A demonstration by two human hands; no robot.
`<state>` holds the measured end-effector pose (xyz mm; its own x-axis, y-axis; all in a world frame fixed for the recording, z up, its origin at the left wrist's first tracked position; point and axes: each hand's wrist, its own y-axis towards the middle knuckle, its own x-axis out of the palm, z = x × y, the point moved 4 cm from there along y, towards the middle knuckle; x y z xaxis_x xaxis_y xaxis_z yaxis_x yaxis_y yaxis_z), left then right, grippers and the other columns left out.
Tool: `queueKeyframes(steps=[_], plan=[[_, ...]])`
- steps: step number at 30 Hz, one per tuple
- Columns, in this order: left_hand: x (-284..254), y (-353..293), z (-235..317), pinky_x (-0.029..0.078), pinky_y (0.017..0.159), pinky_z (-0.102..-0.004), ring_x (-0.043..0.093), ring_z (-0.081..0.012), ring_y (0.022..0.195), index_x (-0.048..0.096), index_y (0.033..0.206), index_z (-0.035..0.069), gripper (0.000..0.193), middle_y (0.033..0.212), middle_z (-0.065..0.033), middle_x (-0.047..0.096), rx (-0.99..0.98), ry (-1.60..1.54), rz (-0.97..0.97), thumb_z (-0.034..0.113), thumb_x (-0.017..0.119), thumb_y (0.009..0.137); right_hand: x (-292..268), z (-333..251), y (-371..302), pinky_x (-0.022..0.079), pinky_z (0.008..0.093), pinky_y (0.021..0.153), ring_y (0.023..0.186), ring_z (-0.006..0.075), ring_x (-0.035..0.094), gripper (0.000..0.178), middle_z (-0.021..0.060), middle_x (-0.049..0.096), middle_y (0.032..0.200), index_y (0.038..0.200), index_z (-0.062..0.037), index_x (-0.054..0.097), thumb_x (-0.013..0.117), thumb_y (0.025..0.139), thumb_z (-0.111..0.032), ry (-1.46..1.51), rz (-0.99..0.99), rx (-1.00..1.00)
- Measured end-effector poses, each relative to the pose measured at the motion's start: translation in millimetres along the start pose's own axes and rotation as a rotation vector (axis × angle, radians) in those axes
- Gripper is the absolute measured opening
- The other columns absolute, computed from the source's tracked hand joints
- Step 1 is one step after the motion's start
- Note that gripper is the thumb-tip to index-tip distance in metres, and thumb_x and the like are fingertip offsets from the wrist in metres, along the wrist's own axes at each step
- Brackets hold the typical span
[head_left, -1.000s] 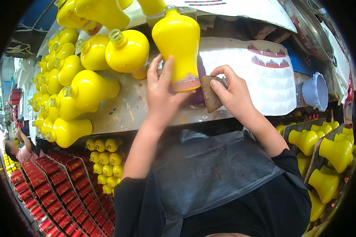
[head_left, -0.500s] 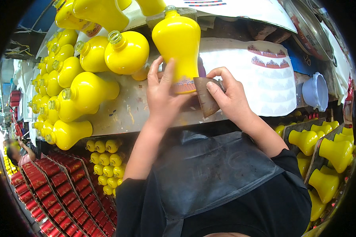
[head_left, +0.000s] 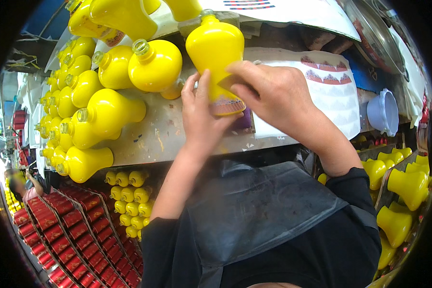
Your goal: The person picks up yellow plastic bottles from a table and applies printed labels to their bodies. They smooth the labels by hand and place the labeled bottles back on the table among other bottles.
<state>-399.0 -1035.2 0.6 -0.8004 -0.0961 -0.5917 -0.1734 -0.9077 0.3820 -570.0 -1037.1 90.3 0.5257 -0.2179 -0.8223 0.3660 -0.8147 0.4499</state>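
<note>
A glossy yellow bottle (head_left: 216, 45) with a clear glass neck leans away from me over the worktable, a patterned decal band (head_left: 227, 105) round its base. My left hand (head_left: 200, 113) is wrapped round the lower part from the left. My right hand (head_left: 278, 91) is closed at the bottle's narrow waist, its back turned up. A flat brown scraper (head_left: 228, 82) shows edge-on and blurred at its fingertips, against the yellow surface. Something purple (head_left: 245, 121) sits behind the base, mostly hidden.
Several yellow bottles (head_left: 156, 65) crowd the table's left side. At right lie a white decal sheet (head_left: 317, 115) and a lavender tub (head_left: 383, 113). Red cylinders (head_left: 72, 225) fill racks below left; more yellow bottles (head_left: 408, 185) fill racks at right. Another person (head_left: 31, 189) is far left.
My right hand has moved up and left from beside the base to the bottle's waist, turning the scraper edge-on. My left hand has barely shifted on the bottle.
</note>
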Motion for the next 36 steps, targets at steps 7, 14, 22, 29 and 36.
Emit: queueKeyframes(steps=[7, 14, 22, 29, 36], plan=[[-2, 1, -6, 0.050, 0.107, -0.0446, 0.055, -0.0405, 0.131, 0.045, 0.155, 0.006, 0.103, 0.151, -0.0257, 0.045, 0.127, -0.018, 0.054, 0.022, 0.097, 0.067, -2, 5, 3, 0.052, 0.0363, 0.055, 0.062, 0.0251, 0.068, 0.014, 0.0071, 0.067, 0.070, 0.103, -0.0130, 0.072, 0.076, 0.089, -0.016, -0.024, -0.022, -0.060], [-3, -4, -14, 0.047, 0.111, -0.0471, 0.051, -0.0433, 0.138, 0.035, 0.158, -0.001, 0.108, 0.153, -0.0286, 0.045, 0.103, -0.036, -0.049, 0.021, 0.095, 0.071, -3, 14, -22, 0.050, 0.0320, 0.053, 0.059, 0.0208, 0.066, 0.028, 0.0065, 0.065, 0.069, 0.113, -0.0137, 0.074, 0.082, 0.086, -0.015, -0.011, -0.016, -0.116], [3, 2, -9, 0.045, 0.113, -0.0479, 0.051, -0.0453, 0.138, 0.030, 0.160, 0.001, 0.110, 0.151, -0.0279, 0.047, -0.008, -0.085, -0.033, 0.022, 0.094, 0.073, 1, 18, -27, 0.051, 0.0295, 0.054, 0.059, 0.0203, 0.065, 0.027, 0.0065, 0.068, 0.072, 0.115, -0.0119, 0.073, 0.081, 0.089, -0.014, -0.023, 0.002, -0.149], [0, 2, -15, 0.052, 0.109, -0.0418, 0.058, -0.0313, 0.133, 0.023, 0.165, 0.005, 0.108, 0.154, -0.0220, 0.048, -0.189, -0.525, -0.131, 0.008, 0.089, 0.080, 2, 27, -24, 0.056, 0.0296, 0.061, 0.069, 0.0211, 0.071, 0.026, 0.0077, 0.073, 0.082, 0.115, -0.0103, 0.075, 0.080, 0.089, -0.012, 0.025, 0.006, -0.048], [-13, 3, -7, 0.052, 0.110, -0.0424, 0.058, -0.0289, 0.132, 0.017, 0.167, 0.008, 0.107, 0.159, -0.0164, 0.044, -0.308, -0.931, -0.118, -0.002, 0.083, 0.083, -8, 26, -9, 0.059, 0.0293, 0.069, 0.079, 0.0225, 0.075, 0.027, 0.0107, 0.078, 0.097, 0.116, -0.0065, 0.075, 0.079, 0.090, -0.008, 0.222, 0.007, -0.045]])
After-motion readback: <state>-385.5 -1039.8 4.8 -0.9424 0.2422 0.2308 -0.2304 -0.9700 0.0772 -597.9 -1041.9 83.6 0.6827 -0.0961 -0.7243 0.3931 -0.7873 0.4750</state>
